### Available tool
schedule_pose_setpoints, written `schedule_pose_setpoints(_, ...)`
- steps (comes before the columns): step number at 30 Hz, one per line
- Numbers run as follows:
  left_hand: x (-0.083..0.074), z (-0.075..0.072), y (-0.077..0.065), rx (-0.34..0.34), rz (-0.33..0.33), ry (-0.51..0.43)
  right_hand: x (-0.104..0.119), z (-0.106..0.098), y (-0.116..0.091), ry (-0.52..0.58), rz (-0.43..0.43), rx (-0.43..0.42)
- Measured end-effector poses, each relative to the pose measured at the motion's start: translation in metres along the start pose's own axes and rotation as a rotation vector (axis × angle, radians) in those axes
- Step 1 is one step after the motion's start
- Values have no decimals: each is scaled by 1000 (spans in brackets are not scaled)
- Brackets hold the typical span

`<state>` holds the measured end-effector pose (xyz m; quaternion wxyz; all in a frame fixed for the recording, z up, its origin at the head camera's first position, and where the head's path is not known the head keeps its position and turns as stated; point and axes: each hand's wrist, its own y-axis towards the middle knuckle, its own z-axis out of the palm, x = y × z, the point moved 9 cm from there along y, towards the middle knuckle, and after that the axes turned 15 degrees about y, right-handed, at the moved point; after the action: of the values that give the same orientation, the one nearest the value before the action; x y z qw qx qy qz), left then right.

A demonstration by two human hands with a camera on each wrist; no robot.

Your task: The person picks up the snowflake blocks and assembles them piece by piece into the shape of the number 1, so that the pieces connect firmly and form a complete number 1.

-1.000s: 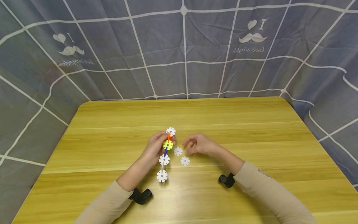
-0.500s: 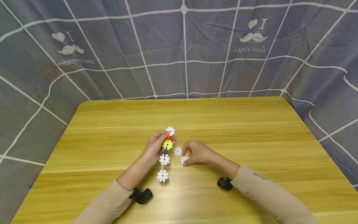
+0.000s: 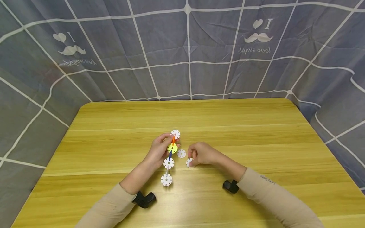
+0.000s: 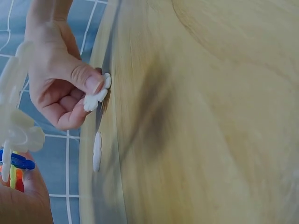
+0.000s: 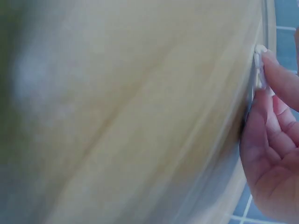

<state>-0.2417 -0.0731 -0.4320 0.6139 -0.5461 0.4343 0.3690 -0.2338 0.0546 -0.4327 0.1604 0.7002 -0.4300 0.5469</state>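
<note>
My left hand (image 3: 156,152) grips a chain of interlocking notched plastic discs near its far end. White discs alternate with edge-on orange, blue and pale ones, and a yellow disc (image 3: 172,148) sits partway along. The near end of the chain, a white disc (image 3: 166,180), extends toward me. To the right, my right hand (image 3: 204,154) pinches a loose white notched disc (image 3: 189,162) between thumb and fingers; the left wrist view shows this pinched disc (image 4: 96,99) tilted up from the table. A second white disc (image 3: 181,154) lies flat between the hands.
The wood-grain table (image 3: 245,126) reaches back to a grey curtain (image 3: 168,47) with white grid lines. Black wrist-worn devices hang under both forearms, the left device (image 3: 144,200) and the right device (image 3: 230,186), close above the tabletop.
My right hand has come down toward me onto the nearer loose white disc and taken it between thumb and fingers. The left hand keeps its grip, the chain shifting slightly right.
</note>
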Motion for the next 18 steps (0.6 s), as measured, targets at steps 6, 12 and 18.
schedule_pose_setpoints(6, 1, 2, -1, -7, -16, 12, -7, -9, 0, 159, -7, -9)
schedule_pose_setpoints(12, 1, 5, -2, 9, -29, 16, -7, -22, -1, 258, -14, -52)
schedule_pose_setpoints(18, 3, 8, -3, 16, -32, -2, -3, -31, -2, 302, -17, -81)
